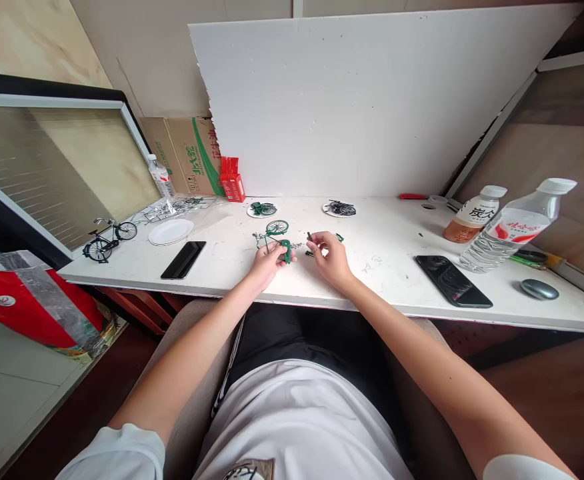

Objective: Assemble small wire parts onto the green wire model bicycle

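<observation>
Near the front edge of the white table, my left hand (pixel 268 262) is closed on a small green model bicycle (pixel 277 228), whose spoked wheel points away from me. My right hand (pixel 331 259) is a short way to the right, its thumb and forefinger pinching a small dark part (pixel 309 237). The two hands do not touch. Tiny dark pieces (pixel 299 245) lie on the table between them, and a small green piece (pixel 340 237) lies just beyond my right hand.
Plates with green parts (pixel 262 209) and black parts (pixel 339 209) stand behind. A black model bicycle (pixel 108 239), white plate (pixel 171 232) and phone (pixel 183 260) are left. Another phone (pixel 453 281), bottles (pixel 515 227) and a mouse (pixel 539 289) are right.
</observation>
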{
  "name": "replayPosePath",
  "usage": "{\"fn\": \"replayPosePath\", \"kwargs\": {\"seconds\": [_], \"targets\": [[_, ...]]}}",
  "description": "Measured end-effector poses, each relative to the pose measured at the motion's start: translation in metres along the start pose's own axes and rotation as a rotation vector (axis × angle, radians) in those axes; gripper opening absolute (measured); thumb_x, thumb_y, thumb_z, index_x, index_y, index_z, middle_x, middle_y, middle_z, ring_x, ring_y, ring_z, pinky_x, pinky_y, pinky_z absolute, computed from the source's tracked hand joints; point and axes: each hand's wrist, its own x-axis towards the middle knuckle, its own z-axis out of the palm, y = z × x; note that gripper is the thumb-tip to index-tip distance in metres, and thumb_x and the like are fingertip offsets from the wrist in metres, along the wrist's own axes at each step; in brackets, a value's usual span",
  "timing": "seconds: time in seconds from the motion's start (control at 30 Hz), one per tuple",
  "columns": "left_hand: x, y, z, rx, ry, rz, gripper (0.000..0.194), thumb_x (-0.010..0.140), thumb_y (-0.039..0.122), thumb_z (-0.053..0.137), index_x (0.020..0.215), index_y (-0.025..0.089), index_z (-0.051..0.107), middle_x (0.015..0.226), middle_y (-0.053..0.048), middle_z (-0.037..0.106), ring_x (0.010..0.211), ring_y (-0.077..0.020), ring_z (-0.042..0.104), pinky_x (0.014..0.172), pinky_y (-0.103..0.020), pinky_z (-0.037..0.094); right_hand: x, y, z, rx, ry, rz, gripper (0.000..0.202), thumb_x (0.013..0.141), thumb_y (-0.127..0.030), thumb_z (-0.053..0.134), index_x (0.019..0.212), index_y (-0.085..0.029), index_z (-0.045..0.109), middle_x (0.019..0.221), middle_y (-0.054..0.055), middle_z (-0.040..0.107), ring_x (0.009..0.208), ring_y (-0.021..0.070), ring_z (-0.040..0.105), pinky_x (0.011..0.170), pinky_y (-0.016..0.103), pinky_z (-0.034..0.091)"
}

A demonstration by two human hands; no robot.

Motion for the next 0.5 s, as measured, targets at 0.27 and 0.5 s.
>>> {"fn": "replayPosePath", "kwargs": {"seconds": [0.27,0.5], "targets": [[0.003,-0.011,0.001,0.139,0.039,0.071,0.024,0.081,0.027,0.085,0.095,0.017,0.068,0.081,-0.004,0.073,0.075,-0.0194,0.075,0.078,-0.034,0.056,-0.007,-0.009,0.002,0.347,-0.098,0.128,0.044,0.105,-0.069,0.053,0.12,-0.028,0.062,0.111,0.009,0.076,0.107,0.0261,0.074,0.099,0.043,0.058],[0.003,-0.011,-0.001,0.166,0.022,0.07,0.026,0.082,0.029,0.085,0.098,0.016,0.069,0.085,-0.006,0.075,0.076,-0.0185,0.075,0.072,-0.03,0.053,-0.008,-0.001,0.003,0.11,-0.107,0.069,0.035,0.11,-0.046,0.044,0.137,-0.025,0.048,0.089,0.002,0.056,0.08,0.0217,0.055,0.079,0.037,0.049]]}}
